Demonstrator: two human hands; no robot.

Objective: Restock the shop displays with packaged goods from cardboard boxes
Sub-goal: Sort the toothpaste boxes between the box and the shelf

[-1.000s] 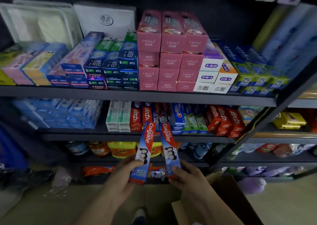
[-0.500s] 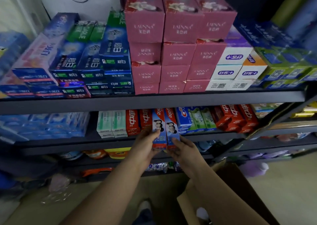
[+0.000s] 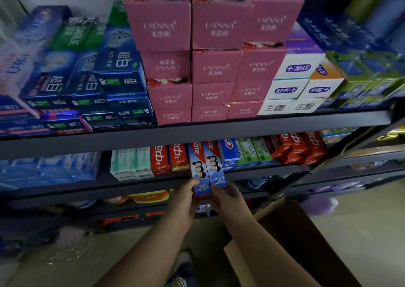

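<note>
Two red-and-blue Colgate toothpaste boxes lie side by side, their far ends under the upper shelf on the second shelf [image 3: 153, 182]. My left hand [image 3: 183, 199] grips the near end of the left toothpaste box [image 3: 198, 166]. My right hand [image 3: 228, 197] grips the near end of the right toothpaste box [image 3: 214, 163]. They sit between red toothpaste boxes [image 3: 167, 158] on the left and a blue Crest box [image 3: 229, 153] on the right. An open cardboard box [image 3: 291, 238] stands on the floor at the lower right, beside my right forearm.
The top shelf [image 3: 197, 131] carries stacked pink Laenna boxes [image 3: 214, 67], dark blue toothpaste boxes [image 3: 118, 85] and white boxes [image 3: 293, 83]. White-green boxes [image 3: 131, 165] and blue packs [image 3: 48, 168] fill the second shelf's left. Lower shelves hold orange packets; crumpled plastic wrap [image 3: 72, 243] lies on the floor.
Both hands have carried the two toothpaste boxes up and forward from in front of the shelves into the second-shelf gap; the camera has moved closer to the shelves.
</note>
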